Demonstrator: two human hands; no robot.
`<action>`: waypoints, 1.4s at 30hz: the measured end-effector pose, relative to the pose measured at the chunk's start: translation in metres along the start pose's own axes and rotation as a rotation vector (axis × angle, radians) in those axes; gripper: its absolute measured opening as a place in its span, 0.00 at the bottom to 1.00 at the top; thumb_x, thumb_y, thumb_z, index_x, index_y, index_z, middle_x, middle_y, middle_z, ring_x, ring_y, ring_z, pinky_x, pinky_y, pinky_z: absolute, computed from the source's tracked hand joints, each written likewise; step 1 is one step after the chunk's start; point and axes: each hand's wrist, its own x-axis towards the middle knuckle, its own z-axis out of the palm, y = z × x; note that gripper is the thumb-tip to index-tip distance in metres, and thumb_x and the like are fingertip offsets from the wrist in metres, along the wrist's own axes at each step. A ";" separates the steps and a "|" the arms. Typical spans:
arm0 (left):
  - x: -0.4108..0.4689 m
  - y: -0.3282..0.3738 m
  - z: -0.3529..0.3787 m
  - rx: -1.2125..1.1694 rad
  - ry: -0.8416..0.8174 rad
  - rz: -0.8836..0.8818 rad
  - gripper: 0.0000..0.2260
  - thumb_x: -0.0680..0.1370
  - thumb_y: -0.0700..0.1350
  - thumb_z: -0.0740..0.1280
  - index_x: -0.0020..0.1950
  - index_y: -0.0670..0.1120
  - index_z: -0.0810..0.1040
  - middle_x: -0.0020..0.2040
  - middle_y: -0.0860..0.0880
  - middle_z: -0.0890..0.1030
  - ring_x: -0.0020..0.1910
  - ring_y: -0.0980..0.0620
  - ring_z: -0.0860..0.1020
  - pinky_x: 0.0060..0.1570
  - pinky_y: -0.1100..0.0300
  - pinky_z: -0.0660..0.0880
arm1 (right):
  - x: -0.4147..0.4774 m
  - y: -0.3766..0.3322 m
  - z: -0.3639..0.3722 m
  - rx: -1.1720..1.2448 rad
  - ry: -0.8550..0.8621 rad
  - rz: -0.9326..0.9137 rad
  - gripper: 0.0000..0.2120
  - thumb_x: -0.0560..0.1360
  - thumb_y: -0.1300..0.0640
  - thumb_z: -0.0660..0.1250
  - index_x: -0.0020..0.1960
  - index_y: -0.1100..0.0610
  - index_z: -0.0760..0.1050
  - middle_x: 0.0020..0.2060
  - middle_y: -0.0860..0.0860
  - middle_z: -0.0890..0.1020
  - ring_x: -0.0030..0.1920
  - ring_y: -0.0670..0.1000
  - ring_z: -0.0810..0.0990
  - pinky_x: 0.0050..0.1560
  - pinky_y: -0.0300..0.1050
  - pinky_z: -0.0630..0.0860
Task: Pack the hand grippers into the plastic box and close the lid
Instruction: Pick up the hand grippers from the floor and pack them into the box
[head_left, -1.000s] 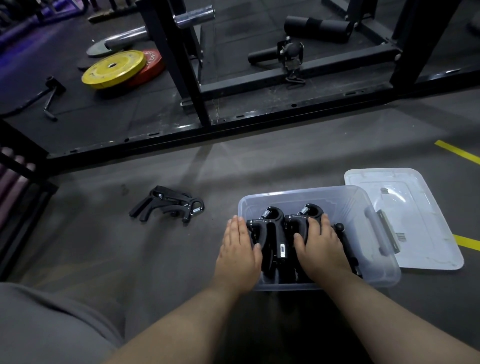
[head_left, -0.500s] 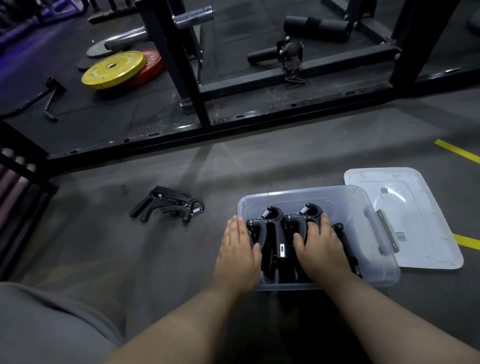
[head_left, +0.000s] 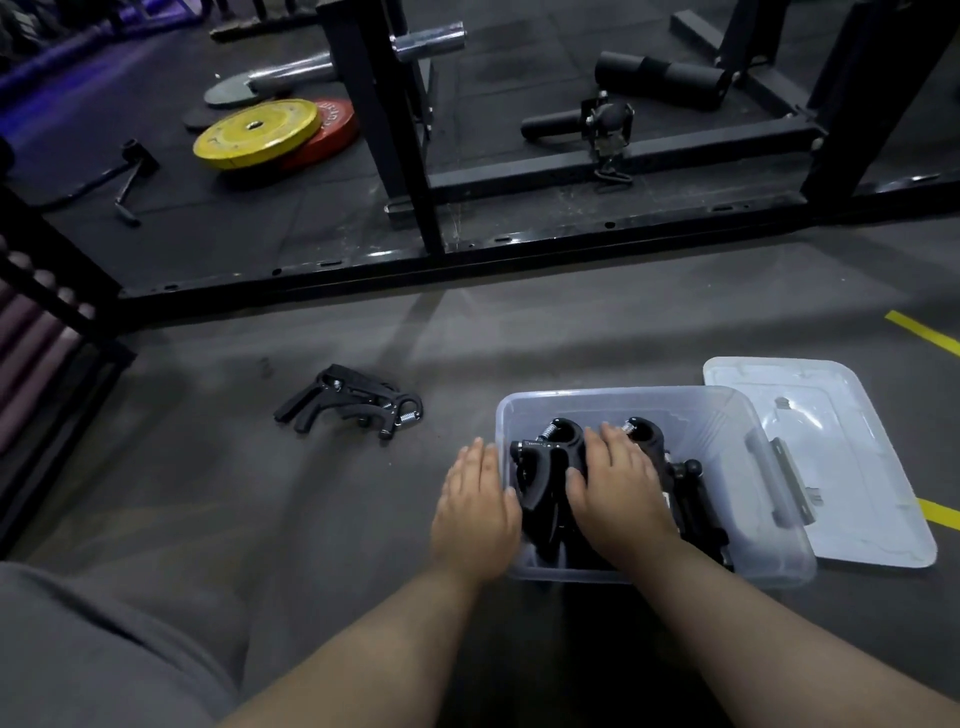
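Where packed, black hand grippers (head_left: 550, 467), clear plastic box (head_left: 727, 431)

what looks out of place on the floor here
A loose pile of hand grippers lies on the floor left of the plastic box, not packed yet. The lid lies flat to the box's right, off it. Nothing looks spilled or damaged.

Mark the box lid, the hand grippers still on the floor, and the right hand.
box lid (head_left: 852, 467), head view, on its flat middle.
floor hand grippers (head_left: 358, 402), head view, on the black bodies.
right hand (head_left: 618, 488), head view, on its back.
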 end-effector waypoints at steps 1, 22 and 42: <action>-0.005 -0.006 0.003 0.034 -0.036 -0.028 0.29 0.77 0.53 0.48 0.74 0.40 0.67 0.74 0.40 0.68 0.72 0.41 0.67 0.71 0.43 0.62 | 0.002 -0.011 0.000 0.026 -0.026 -0.031 0.32 0.75 0.45 0.51 0.74 0.61 0.67 0.73 0.60 0.67 0.75 0.58 0.63 0.75 0.55 0.57; 0.128 -0.177 -0.026 0.015 -0.234 -0.376 0.19 0.78 0.46 0.59 0.69 0.47 0.68 0.71 0.46 0.65 0.70 0.44 0.65 0.69 0.49 0.62 | 0.024 -0.100 0.069 -0.037 -0.041 0.018 0.31 0.71 0.45 0.59 0.74 0.48 0.67 0.80 0.52 0.50 0.73 0.57 0.64 0.73 0.51 0.55; 0.168 -0.189 0.008 0.656 -0.125 -0.103 0.15 0.78 0.43 0.56 0.65 0.47 0.68 0.60 0.46 0.76 0.57 0.44 0.76 0.54 0.53 0.70 | 0.023 -0.094 0.068 -0.058 -0.004 -0.043 0.32 0.69 0.45 0.60 0.72 0.54 0.71 0.78 0.59 0.55 0.76 0.53 0.60 0.71 0.53 0.58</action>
